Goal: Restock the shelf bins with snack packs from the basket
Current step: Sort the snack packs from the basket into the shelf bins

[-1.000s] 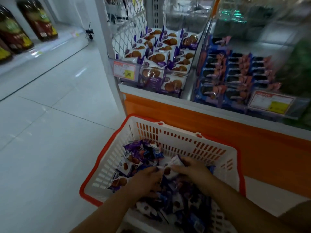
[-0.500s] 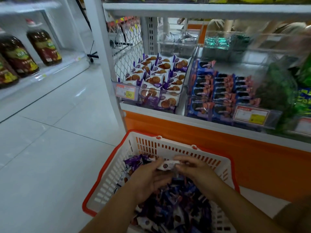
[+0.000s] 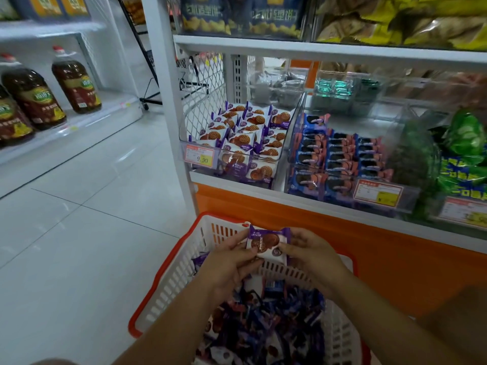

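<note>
A white basket with a red rim stands on the floor before the shelf, full of purple and blue snack packs. Above its far edge I hold one purple-and-white waffle snack pack between both hands. My left hand pinches its left side. My right hand pinches its right side. On the lowest shelf a clear bin holds matching purple waffle packs. The clear bin to its right holds blue sandwich-biscuit packs.
An orange shelf base rises right behind the basket. A further bin with green packs sits at the right, and bagged snacks fill the shelf above. Oil bottles line a low shelf at the left, across the white tiled floor.
Both hands have lifted one waffle pack out of the pile and up over the basket's far edge. My view has tilted upward, showing more of the shelves.
</note>
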{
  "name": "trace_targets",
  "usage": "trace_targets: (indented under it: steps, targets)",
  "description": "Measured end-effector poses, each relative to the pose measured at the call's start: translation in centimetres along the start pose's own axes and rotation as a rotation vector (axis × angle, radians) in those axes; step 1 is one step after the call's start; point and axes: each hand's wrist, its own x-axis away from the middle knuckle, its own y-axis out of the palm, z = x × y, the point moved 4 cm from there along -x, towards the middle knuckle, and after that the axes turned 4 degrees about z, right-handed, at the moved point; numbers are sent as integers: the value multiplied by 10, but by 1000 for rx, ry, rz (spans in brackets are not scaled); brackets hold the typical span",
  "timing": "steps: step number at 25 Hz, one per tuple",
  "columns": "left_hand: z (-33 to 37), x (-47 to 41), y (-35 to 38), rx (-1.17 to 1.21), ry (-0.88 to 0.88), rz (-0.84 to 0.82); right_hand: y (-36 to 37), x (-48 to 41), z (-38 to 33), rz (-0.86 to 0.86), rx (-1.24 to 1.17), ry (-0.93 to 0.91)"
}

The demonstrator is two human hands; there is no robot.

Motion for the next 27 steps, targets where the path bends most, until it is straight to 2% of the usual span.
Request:
trace_targets:
  steps: [4,8,12,15,19,21,23,25,27]
  targets:
    - [31,9,4,-369,80,-6,2,1,-26,-32,102,-54]
    - [59,14,13,-280,115,-29,9,-1,-56,-190,-38,78]
    - [88,18,28,-161,204,-25,14,-3,-95,-175,-62,21]
    - [115,21,41,-372,385,48,20,-2,-128,-117,-24,-119]
    - [153,11,49,-737,726,210,28,-24,-177,30,320,-334]
    - [167,-12,38,-1167,859,327,28,-55,-210,98,468,-460]
    - [175,-37,20,-1533,902,423,26,-97,-244,177,714,-585]
    - [177,-56,-2,-1651,920,445,28,-142,-268,209,1070,-650]
    - [174,-71,-20,-1670,973,467,27,-188,-278,199,1342,-602]
